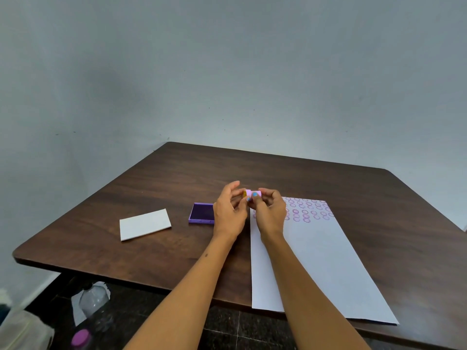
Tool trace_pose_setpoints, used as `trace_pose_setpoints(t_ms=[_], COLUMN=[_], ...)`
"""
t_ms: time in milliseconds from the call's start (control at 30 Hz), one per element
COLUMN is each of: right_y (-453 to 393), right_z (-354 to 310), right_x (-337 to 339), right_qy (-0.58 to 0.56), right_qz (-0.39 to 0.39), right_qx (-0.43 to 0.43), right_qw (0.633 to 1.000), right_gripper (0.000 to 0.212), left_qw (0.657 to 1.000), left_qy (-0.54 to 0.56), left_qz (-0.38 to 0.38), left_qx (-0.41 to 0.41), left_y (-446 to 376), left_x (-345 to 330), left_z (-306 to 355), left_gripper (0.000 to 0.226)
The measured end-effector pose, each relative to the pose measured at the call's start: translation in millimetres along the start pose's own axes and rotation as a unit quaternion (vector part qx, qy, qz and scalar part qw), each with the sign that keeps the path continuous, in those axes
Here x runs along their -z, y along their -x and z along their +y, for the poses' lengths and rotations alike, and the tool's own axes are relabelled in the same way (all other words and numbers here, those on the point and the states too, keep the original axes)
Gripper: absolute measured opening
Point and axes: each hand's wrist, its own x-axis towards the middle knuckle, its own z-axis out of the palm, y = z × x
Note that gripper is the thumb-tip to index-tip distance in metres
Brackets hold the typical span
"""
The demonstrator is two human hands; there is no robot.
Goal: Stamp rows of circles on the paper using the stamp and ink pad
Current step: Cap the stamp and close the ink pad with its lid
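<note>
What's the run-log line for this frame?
stage: between stamps | stamp: held in both hands above table | ink pad: open, left of paper | paper: circle rows at far end only

Both hands (252, 210) pinching stamp (251, 193), ink pad (201, 213) left, paper (321, 261) right
</note>
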Motion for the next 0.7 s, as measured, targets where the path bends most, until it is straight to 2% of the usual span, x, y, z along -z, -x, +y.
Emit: trace_pose_setpoints(t_ms=[167,433,700], right_y=[1.1,-0.2,-0.6], right_z=[-2.4,-2.3,-2.4], right_x=[1.2,2.3,4.6], right_qy=[-0.001,-0.023,-0.007], right_qz=[0.002,-0.006,-0.010], right_qx=[0.008,-0.013,-0.004], right_qw=[1.000,1.000,1.000], right_gripper=[0.011,0.022,0.014], left_qw=[0.999,1.000,1.000], left_qy=[-0.042,-0.017,-0.002], left_qz=[0.012,0.016,0.007], left_qx=[-0.013,0.000,0.007], left_y=[-1.9,-2.5,-0.5], left_x=[-1.8,0.2,-0.3], left_z=[-2.3,-2.4,-0.5], left_gripper=[0.036,0.033,0.034])
